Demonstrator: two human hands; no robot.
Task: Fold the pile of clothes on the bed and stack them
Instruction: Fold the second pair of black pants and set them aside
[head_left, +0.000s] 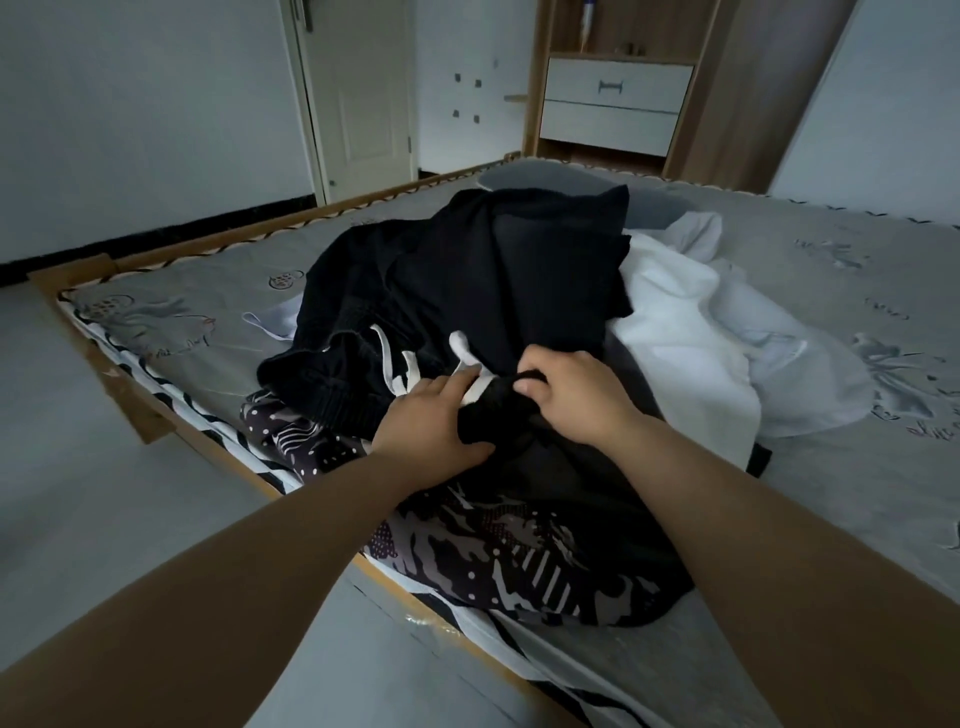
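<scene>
Heap of crumpled clothes sits mid-bed on the grey printed mattress (197, 306): a black knit garment with ribbed hem and flat white drawstrings (405, 291) on top, soft white cloth (680, 353) bunched to its right, a black-and-grey patterned fabric with dots and stripes (519, 545) spilling toward the wooden bed frame's near edge. Left hand (436, 421) lies on the heap, fingers fairly straight and close together, touching a white drawstring end; right hand (571, 389) has fingers curled, pinching a fold of black cloth. Mattress script too faint to read.
</scene>
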